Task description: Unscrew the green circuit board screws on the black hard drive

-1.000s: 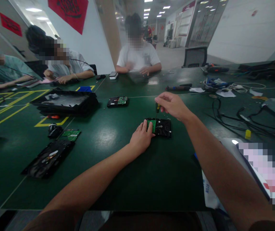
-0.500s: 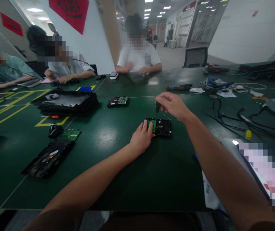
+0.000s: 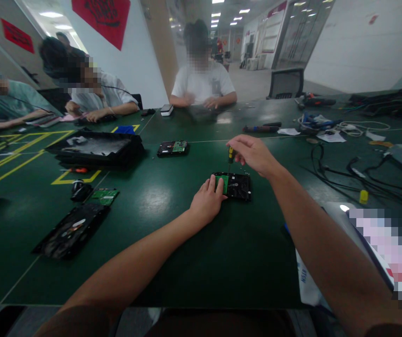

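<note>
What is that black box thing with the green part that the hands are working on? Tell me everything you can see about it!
It is a hard drive, a flat black rectangular case lying flat on the dark green table. A green circuit board covers its left part; the rest looks like dark metal with a small shiny spot. The left hand presses on its left edge, fingers over the board. The right hand holds a small screwdriver with a yellow and black handle upright above it, tip pointing down at its far edge.

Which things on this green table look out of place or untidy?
A loose green circuit board lies beside an opened drive at left, and cables sprawl tangled at right. The drive under the left hand and right hand's screwdriver sits square.
</note>
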`<state>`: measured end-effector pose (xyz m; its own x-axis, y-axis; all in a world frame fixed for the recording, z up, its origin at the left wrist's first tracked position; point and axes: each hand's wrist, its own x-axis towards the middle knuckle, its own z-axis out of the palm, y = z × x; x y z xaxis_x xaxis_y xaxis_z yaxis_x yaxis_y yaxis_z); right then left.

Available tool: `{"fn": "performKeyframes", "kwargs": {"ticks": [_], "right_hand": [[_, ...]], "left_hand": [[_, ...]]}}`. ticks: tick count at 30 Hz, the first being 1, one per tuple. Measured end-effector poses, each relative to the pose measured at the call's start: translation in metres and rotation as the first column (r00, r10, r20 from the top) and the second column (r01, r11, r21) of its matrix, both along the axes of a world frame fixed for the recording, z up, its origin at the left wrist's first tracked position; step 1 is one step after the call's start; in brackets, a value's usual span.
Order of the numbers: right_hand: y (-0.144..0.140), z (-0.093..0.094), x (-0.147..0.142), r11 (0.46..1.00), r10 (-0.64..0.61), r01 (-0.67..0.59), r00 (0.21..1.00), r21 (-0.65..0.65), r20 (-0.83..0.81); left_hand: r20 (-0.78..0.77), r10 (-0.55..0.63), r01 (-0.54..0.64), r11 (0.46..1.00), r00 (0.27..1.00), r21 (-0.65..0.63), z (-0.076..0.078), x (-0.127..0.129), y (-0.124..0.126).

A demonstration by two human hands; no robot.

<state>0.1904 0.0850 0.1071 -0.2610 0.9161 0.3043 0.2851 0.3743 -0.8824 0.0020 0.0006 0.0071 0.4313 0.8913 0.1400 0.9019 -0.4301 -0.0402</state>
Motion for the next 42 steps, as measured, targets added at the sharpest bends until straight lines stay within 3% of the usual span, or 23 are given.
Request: {"fn": "performKeyframes", "kwargs": {"ticks": [9,15,23,31,42], "right_hand": [[-0.0022,0.003,-0.0034,0.994,0.039,-0.048,0.995,-0.097,-0.096],[-0.0025,0.0011,-0.001,1.0,-0.014,0.014,1.0,0.002,-0.002],[-0.0016,0.001,-0.0035,0.995,0.012,-0.021,0.996,-0.1,-0.087],[0.0011,-0.0032,0.0009,1.0,-0.012,0.013,1.0,-0.009,0.023],[0.0004,-0.0007,-0.0032,0.996,0.042,-0.049,0.995,-0.081,-0.088]], "left_hand": [[0.002,0.001,-0.001,1.0,1.0,-0.014,0.0017,0.0006,-0.0001],[0.004,0.0,0.001,1.0,1.0,-0.006,0.0011,0.0003,-0.0001],[0.016,-0.007,0.007,1.0,1.0,-0.013,-0.0017,-0.0002,0.0015],[0.006,0.002,-0.002,1.0,1.0,-0.016,0.0006,0.0011,0.0007],[0.016,-0.002,0.002,1.0,1.0,-0.009,0.0016,0.0011,-0.0001]]}}
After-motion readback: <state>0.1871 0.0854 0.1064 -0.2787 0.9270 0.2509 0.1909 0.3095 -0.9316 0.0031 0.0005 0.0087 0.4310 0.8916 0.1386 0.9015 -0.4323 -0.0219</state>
